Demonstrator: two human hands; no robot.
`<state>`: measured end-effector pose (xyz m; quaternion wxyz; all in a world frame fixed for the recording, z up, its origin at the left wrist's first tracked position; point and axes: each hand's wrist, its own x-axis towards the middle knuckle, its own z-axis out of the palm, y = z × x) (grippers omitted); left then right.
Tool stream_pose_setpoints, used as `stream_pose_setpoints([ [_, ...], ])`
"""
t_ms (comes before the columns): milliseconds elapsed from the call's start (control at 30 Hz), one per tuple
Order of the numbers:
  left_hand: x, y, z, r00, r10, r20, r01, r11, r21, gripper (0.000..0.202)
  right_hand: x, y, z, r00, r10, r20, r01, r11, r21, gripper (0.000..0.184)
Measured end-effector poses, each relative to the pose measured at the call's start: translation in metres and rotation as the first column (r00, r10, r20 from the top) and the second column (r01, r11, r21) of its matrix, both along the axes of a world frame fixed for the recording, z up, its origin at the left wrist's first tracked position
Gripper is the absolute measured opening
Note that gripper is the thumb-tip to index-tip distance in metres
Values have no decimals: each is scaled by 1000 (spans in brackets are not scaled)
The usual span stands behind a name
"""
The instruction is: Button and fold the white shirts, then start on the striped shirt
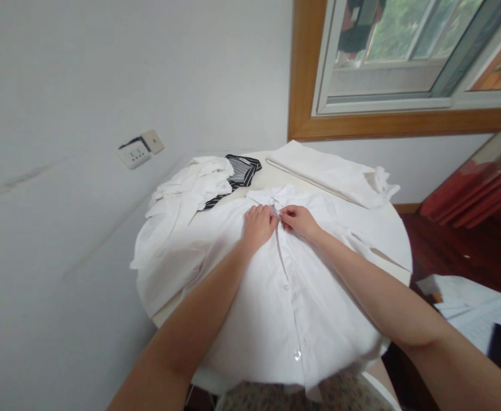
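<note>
- Head view: left hand [261, 224] is resting by the collar [283, 193] of the white shirt [254, 308], fingers curling; can't tell if it's actually gripping.
- Right hand [294, 219] is pinching the front edge just beside it.
- Progress, my guess: shirt's lying front up mid-table, edges are meeting lower down near the button [297, 355], but a slit's gaping under the collar, so the top's probably what's left.
- Table [257, 181]: crumpled white cloth [190, 182] is partly covering a striped one [244, 171] at left; folded garment [330, 171] is lying back right.
- Room: socket [136, 154] is sitting on the wall [62, 85], window [404, 68] is showing greenery, red curtain [460, 188] is hanging, papers [475, 311] are lying far right.
</note>
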<state>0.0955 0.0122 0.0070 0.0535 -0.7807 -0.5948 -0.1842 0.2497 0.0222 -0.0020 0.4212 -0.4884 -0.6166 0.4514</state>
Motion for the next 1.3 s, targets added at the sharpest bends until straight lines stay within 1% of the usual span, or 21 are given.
stream_pose_setpoints([
  [67,-1,0,1,1000,-7,9,7,1000,4,11,0,1,-1,1000,-2,-16,2,1000,-8,9],
  [233,-4,-1,1,998,-28,55,27,999,19,11,1,1,1,997,-17,-71,12,997,-79,8],
  [333,-3,-2,2,999,-8,31,8,1000,26,12,1,1,3,998,-11,-69,5,996,-92,8],
  [467,-1,-3,3,999,28,21,-28,1000,-14,12,1,1,4,999,-21,-45,17,995,-95,7],
  [567,-1,-2,3,997,41,66,-40,999,-25,15,1,0,6,998,-16,-55,10,994,-108,6],
  [667,-6,2,0,989,-9,147,13,1000,-25,12,1,-1,8,996,-11,-85,1,992,-122,6],
  [800,-13,11,-7,949,-80,304,96,995,-40,8,1,0,7,994,-12,-106,-1,993,-121,6],
  [900,-15,16,-10,897,-98,432,146,986,-80,7,1,1,7,993,-7,-114,-8,991,-133,5],
  [967,-15,16,-10,863,-94,496,169,980,-108,6,1,0,8,991,-10,-131,-9,989,-147,4],
  [1067,-14,15,-7,832,-72,550,175,975,-137,5,0,-1,9,987,-23,-157,-1,989,-151,3],
  [1167,-13,13,-4,810,-59,584,179,972,-150,3,-1,-2,8,980,-41,-195,17,992,-126,5],
  [1300,-14,15,-3,764,-21,645,181,966,-183,4,-1,-2,5,977,-27,-210,6,995,-100,8],
])
